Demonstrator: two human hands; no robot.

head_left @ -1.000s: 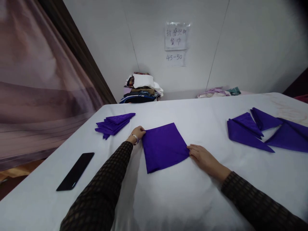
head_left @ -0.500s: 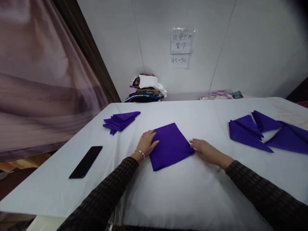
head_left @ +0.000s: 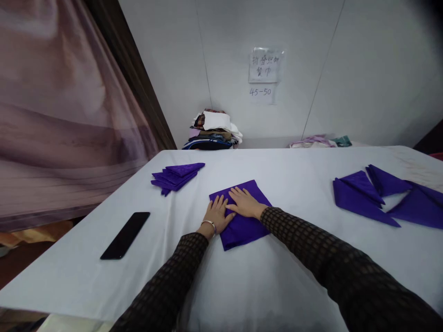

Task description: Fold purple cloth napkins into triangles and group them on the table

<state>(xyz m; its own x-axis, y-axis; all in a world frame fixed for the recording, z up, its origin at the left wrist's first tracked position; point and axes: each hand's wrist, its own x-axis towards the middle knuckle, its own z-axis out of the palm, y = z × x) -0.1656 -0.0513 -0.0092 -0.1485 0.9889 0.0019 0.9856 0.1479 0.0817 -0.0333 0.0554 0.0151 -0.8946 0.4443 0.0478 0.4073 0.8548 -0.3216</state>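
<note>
A purple cloth napkin [head_left: 247, 233], folded into a rough square, lies flat on the white-covered table in front of me. My left hand [head_left: 216, 214] rests on its left side with the fingers spread, a silver bracelet at the wrist. Flat on the napkin's upper middle is my right hand [head_left: 245, 203], its fingers stretched toward the left and close beside my left hand. Both hands cover part of the cloth, and neither grips it.
Folded purple napkins [head_left: 178, 177] overlap at the back left. More purple napkins [head_left: 360, 196] lie loosely on the right. A black phone-like slab [head_left: 125, 236] sits at left. Stacked clothes [head_left: 212, 131] stand behind the table [head_left: 297, 272], below a handwritten sign [head_left: 265, 67].
My right hand has moved left from the napkin's right corner onto its middle, beside my left hand. The left hand stays on the left side. The view has shifted slightly.
</note>
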